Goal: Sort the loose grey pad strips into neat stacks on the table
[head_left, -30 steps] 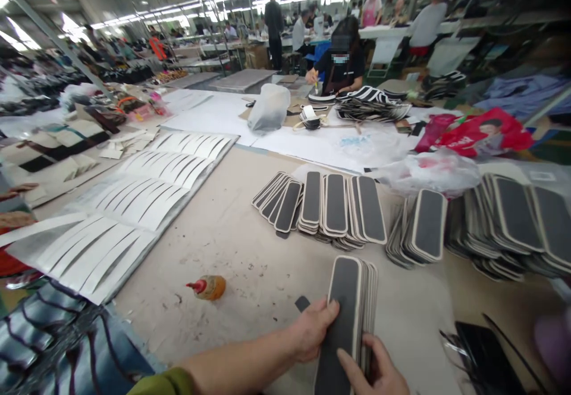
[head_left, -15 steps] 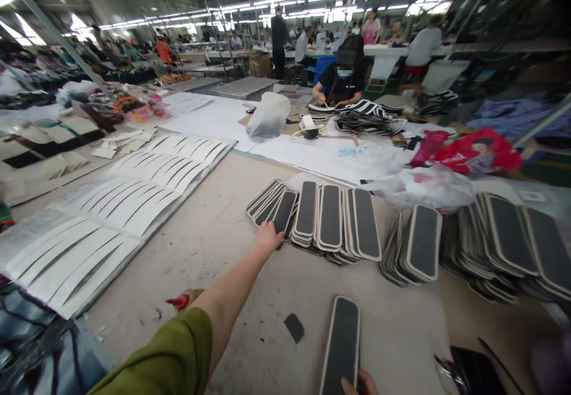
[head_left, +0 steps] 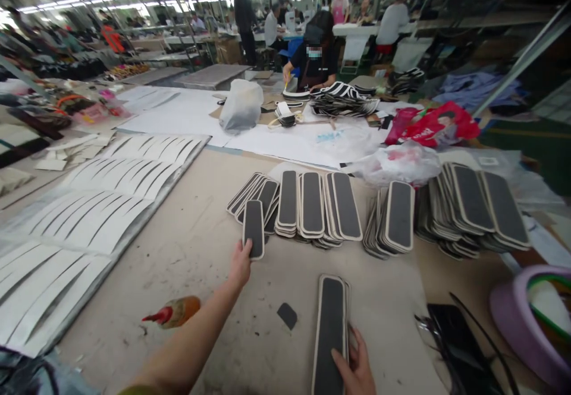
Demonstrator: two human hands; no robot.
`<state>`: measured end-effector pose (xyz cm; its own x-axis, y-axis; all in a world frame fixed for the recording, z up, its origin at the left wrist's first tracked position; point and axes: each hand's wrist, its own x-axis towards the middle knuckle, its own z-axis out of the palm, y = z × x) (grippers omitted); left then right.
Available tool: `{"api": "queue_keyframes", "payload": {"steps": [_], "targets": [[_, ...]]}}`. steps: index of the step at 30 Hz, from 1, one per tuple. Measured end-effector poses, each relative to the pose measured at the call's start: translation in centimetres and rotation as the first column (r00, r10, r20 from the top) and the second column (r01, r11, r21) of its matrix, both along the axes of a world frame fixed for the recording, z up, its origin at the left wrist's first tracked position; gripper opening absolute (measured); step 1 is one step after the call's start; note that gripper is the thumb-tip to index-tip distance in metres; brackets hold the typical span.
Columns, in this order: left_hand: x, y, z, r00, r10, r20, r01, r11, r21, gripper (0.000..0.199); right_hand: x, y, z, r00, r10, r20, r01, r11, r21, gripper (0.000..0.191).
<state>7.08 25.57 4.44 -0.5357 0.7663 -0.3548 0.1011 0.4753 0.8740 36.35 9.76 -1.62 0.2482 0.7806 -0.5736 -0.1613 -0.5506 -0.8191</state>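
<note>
My left hand [head_left: 241, 263] pinches the lower left edge of a dark grey rounded panel [head_left: 254, 225] with a cream border, just in front of the left pile. Low in the view, my right hand [head_left: 357, 362] grips a longer panel [head_left: 330, 323] of the same look, thumb on its face. A second edge shows behind that one. Overlapping stacks of such panels [head_left: 312, 204] lie in a row across the table, with a separate stack [head_left: 399, 216] to their right. Between my hands lies a small dark scrap [head_left: 286, 316].
A glue bottle [head_left: 181, 312] with a red nozzle lies beside my left forearm. Slit white sheets [head_left: 111, 216] cover the left side. At right are a black phone-like object [head_left: 464, 347], a purple tub [head_left: 513, 317] and plastic bags [head_left: 397, 166]. A co-worker [head_left: 316, 56] sits across the table.
My left hand has drawn a panel off the left pile towards me. More of my right hand and its panels shows. The view has shifted right, bringing the glue bottle and purple tub into fuller sight.
</note>
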Motion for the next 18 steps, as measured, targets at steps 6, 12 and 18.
{"api": "queue_keyframes", "payload": {"steps": [6,12,18], "targets": [[7.3,-15.5,0.0,0.751,0.005,0.661,0.039,0.998,-0.053,0.038,-1.3,0.4,1.0,0.991,0.077,0.11,-0.083,0.995,0.052,0.083],[11.5,-18.4,-1.9,0.662,-0.095,0.743,0.174,0.984,-0.029,0.033,-1.8,0.6,0.8,0.981,0.193,0.002,-0.193,0.98,0.043,0.079],[11.7,-18.1,-1.4,0.711,-0.224,0.666,0.268,0.963,0.038,0.043,-2.2,0.5,-0.5,0.981,0.183,0.067,-0.187,0.981,0.06,0.073]]}}
